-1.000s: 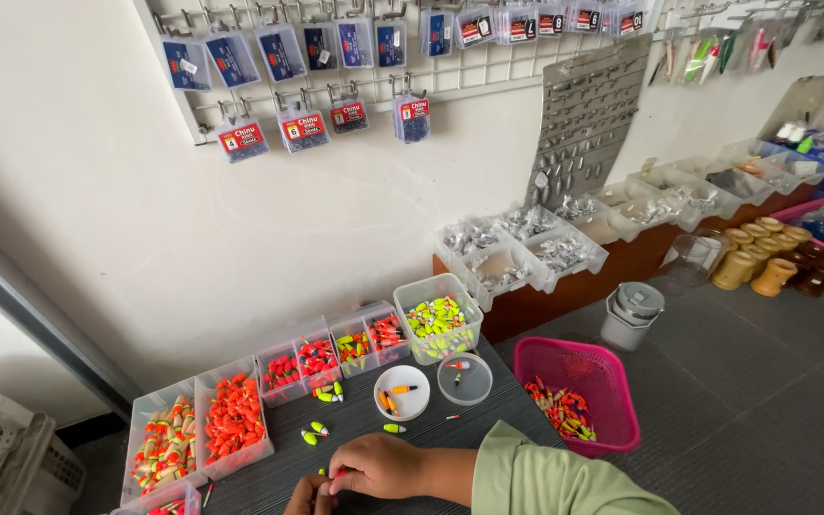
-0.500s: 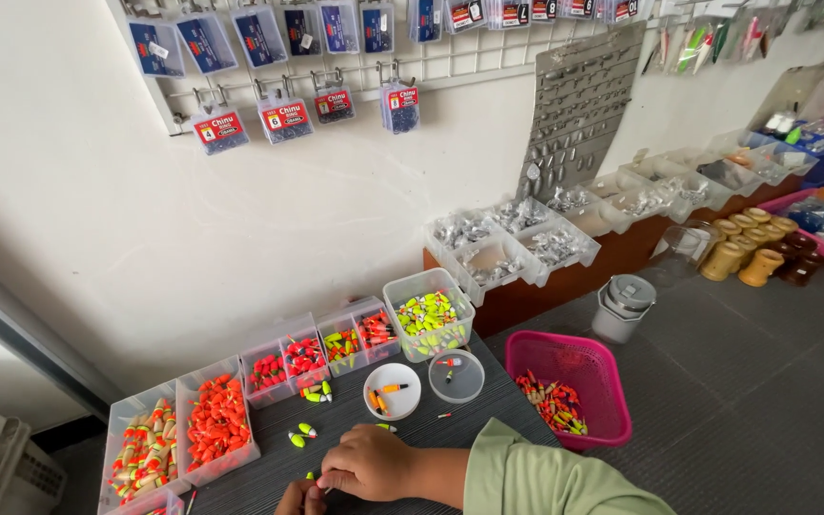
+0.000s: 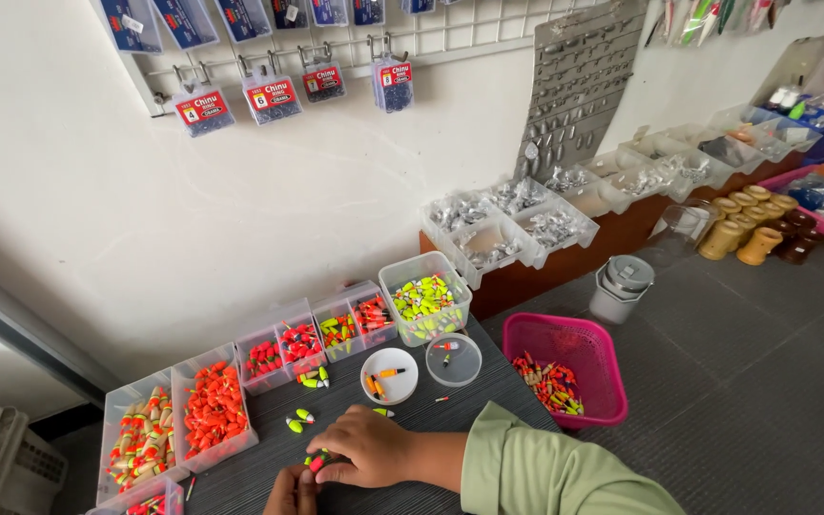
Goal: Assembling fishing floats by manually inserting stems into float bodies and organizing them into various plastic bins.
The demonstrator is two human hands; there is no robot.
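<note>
Bare dark tabletop (image 3: 431, 420) lay open beside the right hand (image 3: 369, 446); clear bins (image 3: 212, 410) and a white bowl (image 3: 389, 376) blocked the far side.

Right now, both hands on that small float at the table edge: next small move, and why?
Probably lift the small green-and-pink float toward the clear compartment boxes: right hand and left hand pinch it, and similar floats lie loose on the dark table.

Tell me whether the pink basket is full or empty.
Nearly empty: the pink basket holds only a small heap of coloured floats in one corner.
</note>
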